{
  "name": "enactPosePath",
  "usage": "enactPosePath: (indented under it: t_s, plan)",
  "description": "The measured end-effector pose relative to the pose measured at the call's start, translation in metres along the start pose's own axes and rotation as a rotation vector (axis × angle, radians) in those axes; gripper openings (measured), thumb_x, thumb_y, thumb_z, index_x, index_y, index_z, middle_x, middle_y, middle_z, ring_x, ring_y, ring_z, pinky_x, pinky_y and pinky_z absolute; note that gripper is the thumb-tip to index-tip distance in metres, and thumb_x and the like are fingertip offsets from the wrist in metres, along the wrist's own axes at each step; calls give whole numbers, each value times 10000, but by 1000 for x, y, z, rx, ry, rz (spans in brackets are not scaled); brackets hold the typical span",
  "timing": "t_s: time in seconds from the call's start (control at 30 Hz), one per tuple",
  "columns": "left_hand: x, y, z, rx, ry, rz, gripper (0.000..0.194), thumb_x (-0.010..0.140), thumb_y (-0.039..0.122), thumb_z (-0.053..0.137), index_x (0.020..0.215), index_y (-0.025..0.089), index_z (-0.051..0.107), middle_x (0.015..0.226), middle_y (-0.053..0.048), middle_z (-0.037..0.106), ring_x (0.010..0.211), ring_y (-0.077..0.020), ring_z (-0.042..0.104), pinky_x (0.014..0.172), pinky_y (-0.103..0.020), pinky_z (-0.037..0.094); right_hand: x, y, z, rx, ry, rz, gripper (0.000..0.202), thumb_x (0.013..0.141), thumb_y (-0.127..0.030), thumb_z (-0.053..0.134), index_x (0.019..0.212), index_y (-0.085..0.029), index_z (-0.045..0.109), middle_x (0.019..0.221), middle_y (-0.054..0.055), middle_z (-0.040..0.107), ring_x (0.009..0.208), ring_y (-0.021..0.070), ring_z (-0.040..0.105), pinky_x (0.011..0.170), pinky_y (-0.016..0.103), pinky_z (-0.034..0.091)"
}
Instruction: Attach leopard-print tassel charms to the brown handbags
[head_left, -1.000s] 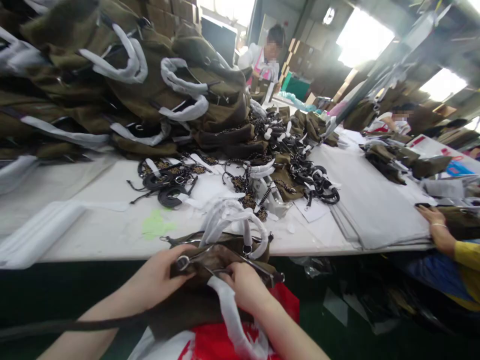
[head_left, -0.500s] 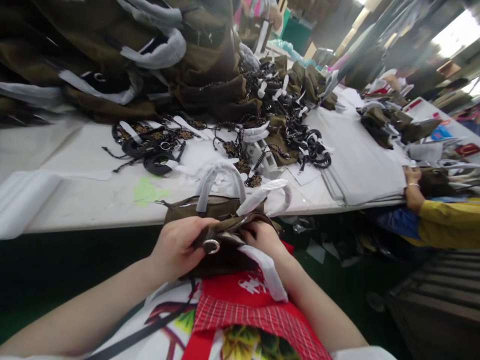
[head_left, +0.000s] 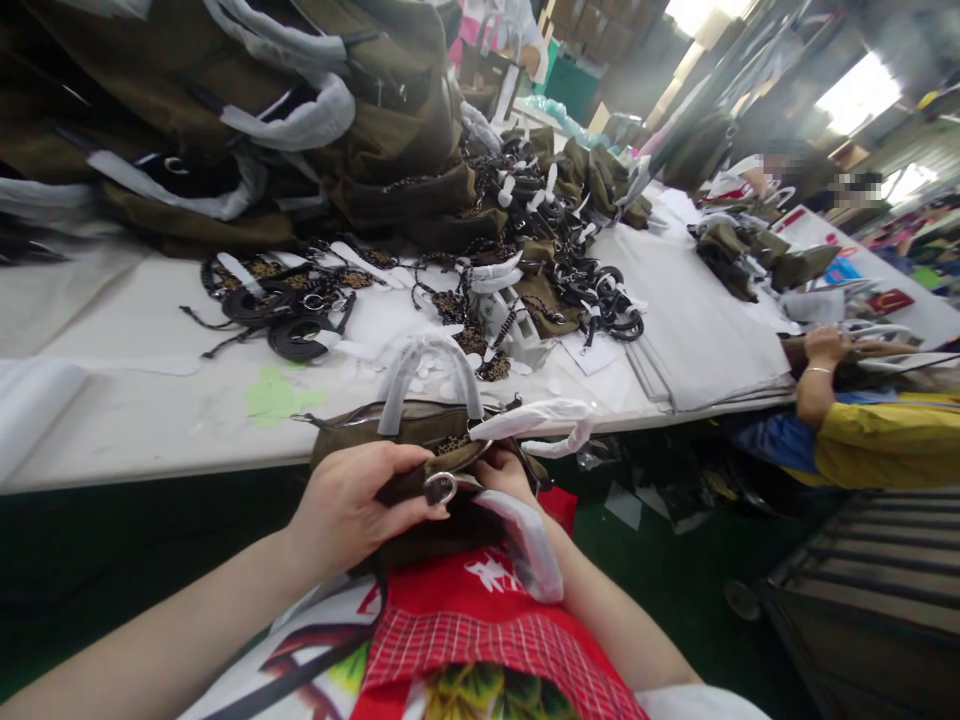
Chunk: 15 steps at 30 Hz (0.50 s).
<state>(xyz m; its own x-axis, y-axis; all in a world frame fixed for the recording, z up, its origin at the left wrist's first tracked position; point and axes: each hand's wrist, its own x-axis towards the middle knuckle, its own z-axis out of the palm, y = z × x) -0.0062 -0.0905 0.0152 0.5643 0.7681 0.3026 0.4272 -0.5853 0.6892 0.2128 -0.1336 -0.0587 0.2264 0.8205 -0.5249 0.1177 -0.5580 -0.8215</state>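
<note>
"As I pick it up on the head camera, where's the olive bag (head_left: 450, 532)?"

"Right in the middle, between the red apron (head_left: 420, 590) and the near edge of the white table (head_left: 187, 430). It's between both hands, I'd say."

"And its long axis?"

"Crosswise, left to right, skewed a little off the table edge. That's the one I'm watching: the rim stretches from hand to hand, so neither has far to reach."

"Left hand (head_left: 360, 500)?"

"Clamped on the near left end, thumb below, fingers above, metal ring (head_left: 452, 487) right at the fingertips. That hand's clearly nearer the ring."

"Right hand (head_left: 508, 475)?"

"Fingers tucked down behind the rim; from here I can't tell whether they pinch anything. It's the nearer one to the wrapped handle (head_left: 536, 560) drooping on the near side, just beside that forearm."

"Beyond the bag?"

"Another handle, the far arch (head_left: 392, 395), standing upright. Then coiled straps (head_left: 296, 340) on the table, and the heaped bags (head_left: 405, 110) behind. Off to the right, I've a co-worker's hand (head_left: 827, 345), well apart from our two."
</note>
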Motion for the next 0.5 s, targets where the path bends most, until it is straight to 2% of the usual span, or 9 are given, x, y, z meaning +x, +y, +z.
enactPosePath:
  t_s: [0.1, 0.23, 0.33, 0.4, 0.5]
  plan:
    - [3, 4, 1, -3, -33, 25, 463, 800, 597, 671, 1091, 238, 646, 923, -33, 748, 790, -201, 705, 737, -289, 543, -4, -2, -3, -96, -32, 58, 273, 842, -255, 555, 1017, -114, 709, 1038, 126, 758, 988, 236, 715, 863, 320, 557]
    - [3, 5, 0, -8, -92, 60, 461, 778, 542, 723, 1105, 235, 616, 1003, -44, 739, 872, -209, 710, 793, -287, 549, -14, -11, -6, -341, -95, -7, 275, 893, -234, 518, 1028, -150, 743, 1036, 107, 764, 995, 235, 711, 876, 319, 547]
    - [2, 1, -1, -15, -90, 68, 426, 798, 529, 709, 1091, 238, 608, 986, -42, 739, 863, -203, 711, 791, -283, 548, -24, -27, -6, -558, -144, -185, 250, 858, -198, 559, 998, -175, 765, 1049, 110, 763, 1008, 247, 694, 884, 311, 527]
    - [1, -3, 0, -26, -75, 74, 438, 791, 542, 707, 1087, 237, 604, 983, -46, 740, 866, -209, 713, 791, -287, 549, -30, -41, -5, -654, -233, -330, 262, 839, -179, 569, 1011, -199, 765, 1063, 77, 760, 1016, 231, 681, 899, 292, 508]
    - [1, -12, 2, -57, -51, 102, 464, 796, 565, 682, 1103, 231, 585, 973, -47, 738, 857, -212, 714, 776, -292, 553, -33, -61, -3, -617, -396, -472, 268, 858, -177, 534, 1006, -209, 756, 1004, 16, 759, 956, 192, 673, 872, 265, 499]
